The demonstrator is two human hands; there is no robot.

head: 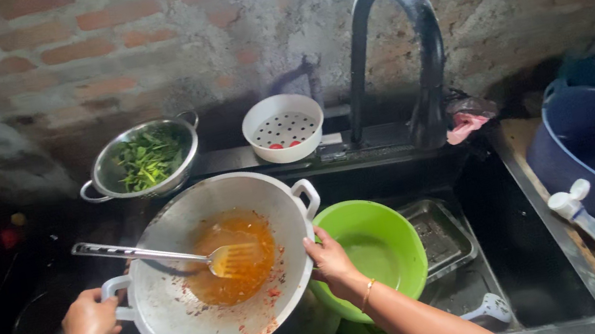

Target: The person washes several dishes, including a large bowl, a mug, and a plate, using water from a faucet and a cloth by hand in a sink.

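Fingers (320, 256) on sauce-filled wok (177, 316)

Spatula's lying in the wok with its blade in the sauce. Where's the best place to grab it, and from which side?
Grip the spatula by its long metal handle, near the free end that sticks out over the wok's left rim. Come from the left and above: that end looks clean and raised, while the slotted blade sits in the orange sauce.

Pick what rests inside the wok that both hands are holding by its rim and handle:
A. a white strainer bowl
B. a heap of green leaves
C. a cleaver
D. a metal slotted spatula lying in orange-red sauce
D: a metal slotted spatula lies with its blade in the orange-red sauce inside the wok, which the left hand and right hand grip.
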